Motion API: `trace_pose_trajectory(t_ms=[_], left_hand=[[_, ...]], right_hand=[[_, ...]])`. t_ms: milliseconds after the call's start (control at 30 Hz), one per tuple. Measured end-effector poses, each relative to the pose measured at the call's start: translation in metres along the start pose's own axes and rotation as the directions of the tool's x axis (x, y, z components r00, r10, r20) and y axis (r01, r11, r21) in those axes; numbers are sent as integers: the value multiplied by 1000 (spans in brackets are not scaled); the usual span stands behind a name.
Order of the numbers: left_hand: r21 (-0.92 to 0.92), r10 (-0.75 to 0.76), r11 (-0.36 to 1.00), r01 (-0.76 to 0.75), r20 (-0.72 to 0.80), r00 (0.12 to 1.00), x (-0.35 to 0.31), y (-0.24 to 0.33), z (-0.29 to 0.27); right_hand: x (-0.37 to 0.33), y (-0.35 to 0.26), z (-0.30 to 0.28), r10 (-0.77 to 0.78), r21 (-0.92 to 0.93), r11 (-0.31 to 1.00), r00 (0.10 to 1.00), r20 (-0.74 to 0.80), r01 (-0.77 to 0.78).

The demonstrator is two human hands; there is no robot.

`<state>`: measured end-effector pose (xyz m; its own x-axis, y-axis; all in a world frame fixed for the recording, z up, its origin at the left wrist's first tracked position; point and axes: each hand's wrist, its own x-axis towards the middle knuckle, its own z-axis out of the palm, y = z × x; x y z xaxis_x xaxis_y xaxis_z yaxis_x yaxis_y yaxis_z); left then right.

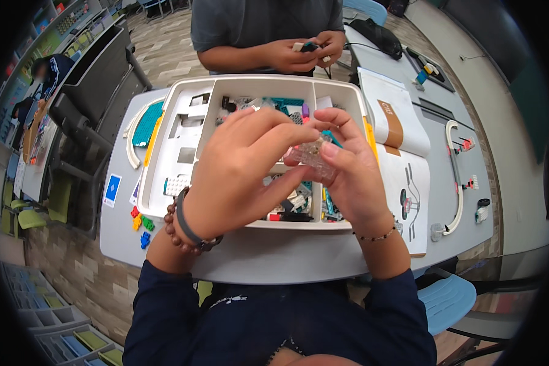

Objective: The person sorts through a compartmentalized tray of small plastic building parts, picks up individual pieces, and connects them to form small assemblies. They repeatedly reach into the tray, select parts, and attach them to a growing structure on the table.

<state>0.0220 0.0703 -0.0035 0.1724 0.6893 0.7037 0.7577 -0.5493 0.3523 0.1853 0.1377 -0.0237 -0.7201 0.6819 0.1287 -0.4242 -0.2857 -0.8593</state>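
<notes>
Above the parts box, I hold a see-through cluster of building bricks (313,154) between both hands. My right hand (358,168) is closed around its right side, with the thumb lying across the top. My left hand (241,161) curls over from the other side, index finger and thumb at the cluster's left edge. Fingers hide part of the cluster. Beneath my hands, the white parts box (226,221) holds many loose bricks in teal, white, black and other colours. A white studded plate (177,185) lies in its left compartment.
Across the table, another person's hands (302,55) hold small bricks. An open instruction booklet (402,183) lies right of the box. White curved track pieces (459,201) are at the far right. Small coloured bricks (141,224) and a blue card (111,190) lie left.
</notes>
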Motion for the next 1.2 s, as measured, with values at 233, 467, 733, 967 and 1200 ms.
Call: trace_pose_trajectory(t_ms=[233, 467, 733, 967, 1200], left_hand=[[229, 122, 969, -94, -109, 987, -9, -7, 3], [60, 71, 996, -67, -65, 995, -9, -4, -3], [-137, 14, 990, -31, -123, 992, -10, -10, 3], [-30, 159, 986, -164, -122, 980, -8, -7, 2], [-201, 215, 951, -234, -109, 970, -6, 1, 3]], right_hand=[[0, 4, -3, -47, -7, 999, 998, 31, 48], [-2, -3, -7, -98, -153, 982, 991, 91, 111], [0, -5, -9, -18, -66, 998, 997, 71, 23], [-10, -13, -1, -229, -338, 910, 971, 66, 238], [-14, -8, 2, -375, -460, 803, 921, 103, 378]])
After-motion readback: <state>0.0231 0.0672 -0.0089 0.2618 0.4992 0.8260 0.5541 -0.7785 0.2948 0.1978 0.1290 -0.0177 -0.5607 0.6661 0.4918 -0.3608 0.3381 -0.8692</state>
